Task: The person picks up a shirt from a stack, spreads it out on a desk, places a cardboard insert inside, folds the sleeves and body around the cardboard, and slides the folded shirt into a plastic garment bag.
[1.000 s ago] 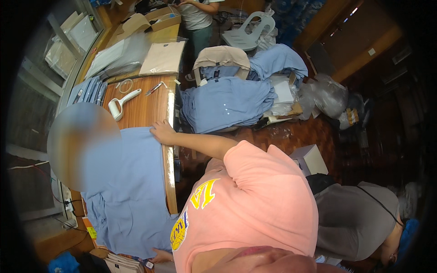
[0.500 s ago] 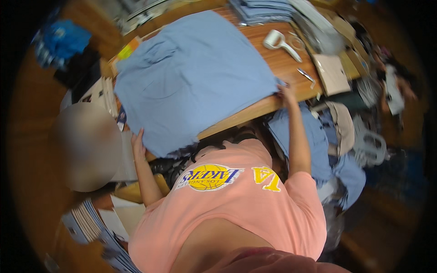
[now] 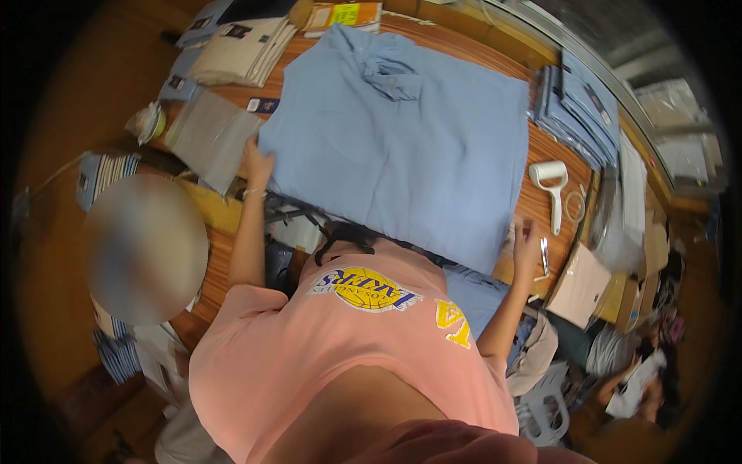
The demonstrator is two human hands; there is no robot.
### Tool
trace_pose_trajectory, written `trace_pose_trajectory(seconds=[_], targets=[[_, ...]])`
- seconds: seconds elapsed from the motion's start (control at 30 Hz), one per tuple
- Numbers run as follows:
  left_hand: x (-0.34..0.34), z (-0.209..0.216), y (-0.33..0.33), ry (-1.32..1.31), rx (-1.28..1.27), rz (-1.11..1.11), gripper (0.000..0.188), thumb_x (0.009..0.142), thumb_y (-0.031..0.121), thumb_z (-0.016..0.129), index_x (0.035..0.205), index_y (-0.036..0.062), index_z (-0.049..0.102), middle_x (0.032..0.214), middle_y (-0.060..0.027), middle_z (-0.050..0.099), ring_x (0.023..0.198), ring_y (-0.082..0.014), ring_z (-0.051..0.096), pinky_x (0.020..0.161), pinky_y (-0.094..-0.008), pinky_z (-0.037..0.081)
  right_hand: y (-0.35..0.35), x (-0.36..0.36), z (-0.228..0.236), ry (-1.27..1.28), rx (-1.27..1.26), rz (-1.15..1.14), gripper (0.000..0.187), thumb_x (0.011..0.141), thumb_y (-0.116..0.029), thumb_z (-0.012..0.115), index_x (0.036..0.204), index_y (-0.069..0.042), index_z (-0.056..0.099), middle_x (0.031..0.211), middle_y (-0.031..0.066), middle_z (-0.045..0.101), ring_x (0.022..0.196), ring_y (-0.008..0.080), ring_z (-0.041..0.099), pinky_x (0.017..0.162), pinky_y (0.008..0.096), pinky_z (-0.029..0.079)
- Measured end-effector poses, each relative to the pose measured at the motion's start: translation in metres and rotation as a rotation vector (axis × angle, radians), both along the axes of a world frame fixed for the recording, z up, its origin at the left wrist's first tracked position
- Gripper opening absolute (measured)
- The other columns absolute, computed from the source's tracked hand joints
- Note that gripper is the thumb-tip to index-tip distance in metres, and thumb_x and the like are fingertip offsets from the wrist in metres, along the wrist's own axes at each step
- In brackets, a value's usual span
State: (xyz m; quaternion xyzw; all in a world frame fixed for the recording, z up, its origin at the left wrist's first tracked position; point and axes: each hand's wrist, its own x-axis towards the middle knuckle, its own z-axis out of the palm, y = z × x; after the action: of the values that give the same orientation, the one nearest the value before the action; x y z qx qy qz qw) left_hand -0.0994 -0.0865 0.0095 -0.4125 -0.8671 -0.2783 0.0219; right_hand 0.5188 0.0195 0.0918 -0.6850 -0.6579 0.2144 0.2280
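Observation:
A light blue shirt (image 3: 402, 162) lies spread over the wooden table, its bunched collar at the far side and its near edge close to my body. My left hand (image 3: 258, 164) is at the shirt's left edge, fingers stretched forward and thumb toward the cloth. Just off the lower right side of the shirt, my right hand (image 3: 527, 241) is raised with loosely bent fingers apart; I see nothing in it. Small metal thread snips (image 3: 544, 259) lie beside that hand. Farther up stands out a white lint roller (image 3: 549, 176) on the tabletop.
Folded blue shirts (image 3: 576, 112) are stacked at the far right. Folded beige garments (image 3: 243, 52) and a clear plastic bag (image 3: 210, 138) lie on the left. A beige packet (image 3: 578, 286) rests at the right edge, above a grey plastic chair (image 3: 545, 406). A blurred round patch covers the left.
The view has turned, showing more of the table. The shirt now lies squarer before me. My right hand has come away from the shirt's corner; my left hand is farther up its left edge.

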Motion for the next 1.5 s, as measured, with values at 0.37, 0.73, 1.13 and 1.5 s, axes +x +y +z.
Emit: trace_pose_trajectory(seconds=[0.37,0.73,1.13,1.5], targets=[[-0.028,0.003,0.213,0.181,0.076,-0.052,0.032,0.084,0.022,0.057,0.109,0.0038,0.059,0.111,-0.0164,0.056,0.105,-0.0336,0.05,0.09,-0.0416,0.039,0.145,-0.275,-0.008,-0.027,0.041,0.494,0.04,0.078,-0.024,0.063,0.115,-0.011,0.053,0.064,0.0128,0.06,0.061,0.0341,0.058,0.058,0.0437,0.045],[-0.035,0.005,0.271,-0.027,0.066,-0.196,0.02,0.087,0.026,0.053,0.094,0.0071,0.058,0.088,-0.0167,0.063,0.082,-0.0357,0.059,0.071,-0.0442,0.045,0.292,-0.177,-0.06,-0.089,0.234,0.186,0.045,0.086,-0.024,0.057,0.126,-0.007,0.047,0.124,0.0172,0.05,0.112,0.0317,0.05,0.092,0.0429,0.04],[-0.028,0.003,0.227,-0.037,0.101,-0.777,0.037,0.088,0.025,0.053,0.121,0.0096,0.051,0.126,-0.0114,0.049,0.12,-0.0302,0.042,0.099,-0.044,0.033,0.204,-0.155,-0.068,-0.488,0.306,0.158,0.046,0.09,-0.032,0.048,0.131,-0.012,0.044,0.138,0.0167,0.037,0.129,0.032,0.031,0.102,0.0542,0.022],[0.017,0.019,0.139,0.145,-0.207,-0.609,0.047,0.091,0.028,0.048,0.135,0.014,0.039,0.142,-0.0071,0.035,0.132,-0.0257,0.03,0.106,-0.05,0.023,0.117,-0.117,-0.061,-0.521,0.133,0.088,0.052,0.091,-0.038,0.043,0.138,-0.017,0.035,0.145,0.0161,0.025,0.136,0.0304,0.018,0.108,0.0531,0.009]])
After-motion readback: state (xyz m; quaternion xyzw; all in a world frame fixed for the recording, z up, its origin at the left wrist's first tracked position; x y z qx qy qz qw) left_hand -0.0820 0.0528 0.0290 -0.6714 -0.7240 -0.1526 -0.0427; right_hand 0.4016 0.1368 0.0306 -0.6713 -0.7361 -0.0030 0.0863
